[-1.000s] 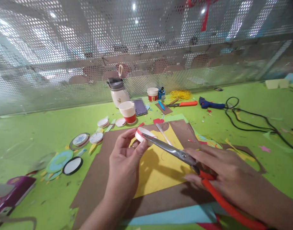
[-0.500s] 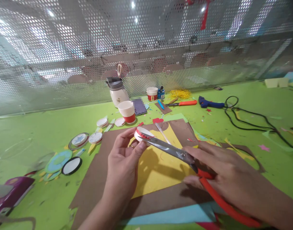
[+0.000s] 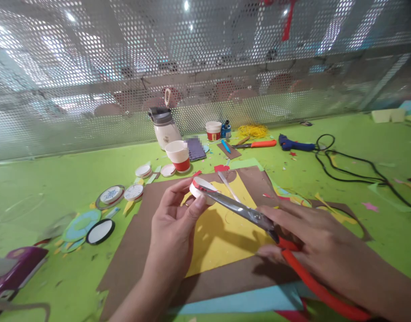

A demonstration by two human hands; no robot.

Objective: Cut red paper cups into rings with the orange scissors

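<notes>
My left hand (image 3: 173,219) pinches a small white paper-cup bottom with a red band (image 3: 200,188), held above the yellow sheet (image 3: 222,232). My right hand (image 3: 313,241) grips red-handled scissors (image 3: 246,212); the steel blades reach left and their tips sit at the cup piece's rim. Both hands hover over the brown sheet (image 3: 138,255) on the green table (image 3: 57,179).
At the back stand a red-and-white paper cup (image 3: 178,156), a white bottle (image 3: 165,127), a small tub (image 3: 214,131), another pair of scissors (image 3: 257,144) and a blue glue gun (image 3: 294,144) with a black cord (image 3: 353,172). Round cut-outs (image 3: 100,230) and a purple tool (image 3: 19,268) lie at left.
Hardly anything moved: the scissor blades shifted slightly against the cup piece while both hands kept their grips.
</notes>
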